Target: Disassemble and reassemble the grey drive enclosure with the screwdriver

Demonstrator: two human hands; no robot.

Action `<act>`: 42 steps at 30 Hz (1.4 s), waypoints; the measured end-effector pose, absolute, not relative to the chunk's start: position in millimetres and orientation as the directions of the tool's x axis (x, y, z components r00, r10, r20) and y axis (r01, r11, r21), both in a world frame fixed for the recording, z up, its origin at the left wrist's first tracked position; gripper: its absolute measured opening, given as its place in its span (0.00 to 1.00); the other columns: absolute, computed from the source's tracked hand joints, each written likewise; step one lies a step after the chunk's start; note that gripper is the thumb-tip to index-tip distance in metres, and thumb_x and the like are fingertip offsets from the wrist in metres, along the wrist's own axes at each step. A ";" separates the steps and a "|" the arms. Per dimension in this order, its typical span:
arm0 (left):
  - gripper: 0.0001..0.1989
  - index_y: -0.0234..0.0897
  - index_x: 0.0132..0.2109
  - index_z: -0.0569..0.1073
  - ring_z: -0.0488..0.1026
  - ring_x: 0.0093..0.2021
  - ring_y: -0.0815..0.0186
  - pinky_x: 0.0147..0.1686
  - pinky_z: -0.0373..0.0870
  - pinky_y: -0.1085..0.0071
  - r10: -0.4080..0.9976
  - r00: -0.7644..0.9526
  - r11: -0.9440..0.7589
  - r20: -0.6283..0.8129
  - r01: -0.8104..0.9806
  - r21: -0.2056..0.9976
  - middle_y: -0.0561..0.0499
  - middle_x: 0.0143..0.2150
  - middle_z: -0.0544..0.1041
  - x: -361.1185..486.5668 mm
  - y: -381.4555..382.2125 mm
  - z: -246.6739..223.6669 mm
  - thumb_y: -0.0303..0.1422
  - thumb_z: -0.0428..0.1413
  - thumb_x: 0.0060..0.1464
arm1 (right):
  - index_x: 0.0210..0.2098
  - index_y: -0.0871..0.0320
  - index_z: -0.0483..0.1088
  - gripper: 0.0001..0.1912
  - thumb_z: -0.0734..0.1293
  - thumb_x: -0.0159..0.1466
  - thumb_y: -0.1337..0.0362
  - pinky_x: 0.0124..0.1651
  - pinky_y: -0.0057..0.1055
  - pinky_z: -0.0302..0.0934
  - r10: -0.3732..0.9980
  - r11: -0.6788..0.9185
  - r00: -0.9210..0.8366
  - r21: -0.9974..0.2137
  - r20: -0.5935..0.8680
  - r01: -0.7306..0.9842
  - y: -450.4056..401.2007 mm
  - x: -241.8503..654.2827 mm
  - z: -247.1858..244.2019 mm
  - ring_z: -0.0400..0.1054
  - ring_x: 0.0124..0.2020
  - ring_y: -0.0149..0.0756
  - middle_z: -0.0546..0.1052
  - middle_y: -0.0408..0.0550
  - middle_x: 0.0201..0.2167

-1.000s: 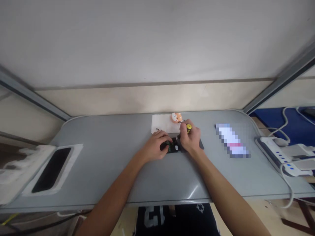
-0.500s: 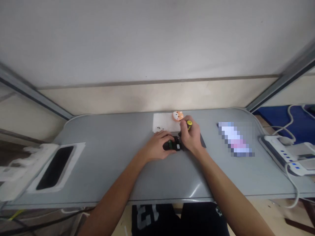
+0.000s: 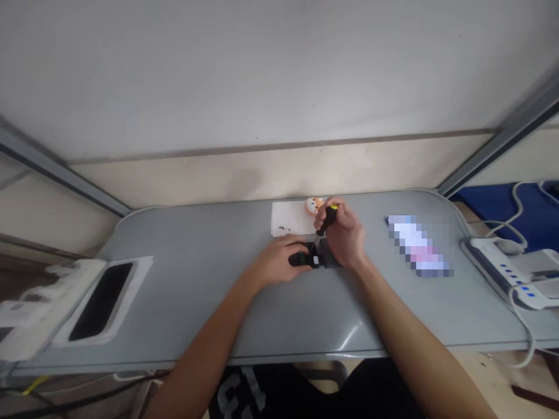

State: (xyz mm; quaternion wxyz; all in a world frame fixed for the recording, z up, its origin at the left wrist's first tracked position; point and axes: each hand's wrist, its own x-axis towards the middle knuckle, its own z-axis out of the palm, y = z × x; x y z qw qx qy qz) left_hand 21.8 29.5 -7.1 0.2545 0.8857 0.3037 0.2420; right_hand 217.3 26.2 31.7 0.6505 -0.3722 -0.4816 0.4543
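In the head view, my left hand (image 3: 279,261) is closed around a small black device with a green circuit board (image 3: 302,257), pinning it on the table. My right hand (image 3: 347,230) grips a black and yellow screwdriver (image 3: 327,220), its shaft tilted down with the tip at the device. Beneath my right hand lies a dark flat pad (image 3: 332,259). Just behind the device, a white sheet of paper (image 3: 286,215) carries several tiny dark pieces, perhaps screws. An orange and white animal-face object (image 3: 313,205) sits at the paper's right edge, partly behind my fingers.
A black phone (image 3: 102,299) lies on white paper at the left, beside a white power strip (image 3: 56,317). On the right are a blurred-out phone screen (image 3: 417,247) and another power strip (image 3: 502,270) with cables. A wall (image 3: 218,174) closes off the table's (image 3: 183,279) back.
My right hand has turned and shifted slightly; the screwdriver handle is now tilted with its shaft visible. My left hand stays on the device.
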 end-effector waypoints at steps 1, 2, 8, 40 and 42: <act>0.12 0.42 0.46 0.80 0.76 0.56 0.58 0.60 0.71 0.57 0.661 0.697 -0.687 0.278 0.412 0.598 0.47 0.56 0.78 22.0 29.5 -7.2 0.39 0.67 0.56 | 0.42 0.50 0.60 0.15 0.52 0.72 0.47 0.31 0.36 0.62 0.958 0.284 0.112 -0.924 0.263 -0.258 26.4 217.6 33.8 0.60 0.26 0.37 0.63 0.44 0.29; 0.12 0.42 0.46 0.80 0.76 0.56 0.58 0.59 0.72 0.57 0.661 0.696 -0.688 0.280 0.412 0.597 0.47 0.56 0.79 22.3 29.5 -7.0 0.39 0.67 0.56 | 0.42 0.49 0.58 0.17 0.51 0.72 0.45 0.29 0.36 0.60 0.962 0.269 0.113 -0.925 0.247 -0.268 26.1 217.6 35.6 0.58 0.25 0.37 0.60 0.42 0.27; 0.12 0.42 0.45 0.80 0.76 0.55 0.56 0.60 0.71 0.54 0.658 0.702 -0.694 0.271 0.427 0.579 0.47 0.56 0.79 23.6 29.0 -3.4 0.39 0.67 0.56 | 0.34 0.50 0.53 0.19 0.58 0.70 0.43 0.27 0.33 0.59 0.959 0.284 0.076 -0.915 0.273 -0.288 24.0 220.6 39.7 0.57 0.23 0.35 0.60 0.40 0.25; 0.08 0.40 0.42 0.79 0.77 0.53 0.57 0.56 0.74 0.56 0.623 0.710 -0.741 0.328 0.400 0.539 0.45 0.54 0.79 24.3 27.3 -0.8 0.36 0.66 0.56 | 0.33 0.54 0.67 0.13 0.66 0.69 0.53 0.34 0.32 0.60 0.978 0.041 -0.122 -0.723 0.172 -0.690 32.5 237.3 34.6 0.60 0.29 0.34 0.64 0.44 0.29; 0.09 0.40 0.42 0.79 0.77 0.53 0.56 0.56 0.74 0.56 0.626 0.704 -0.742 0.335 0.406 0.534 0.45 0.54 0.79 24.7 27.0 -1.3 0.37 0.66 0.56 | 0.33 0.54 0.68 0.14 0.66 0.69 0.51 0.36 0.33 0.61 0.976 0.037 -0.135 -0.744 0.169 -0.667 33.9 238.6 35.0 0.62 0.31 0.34 0.65 0.45 0.30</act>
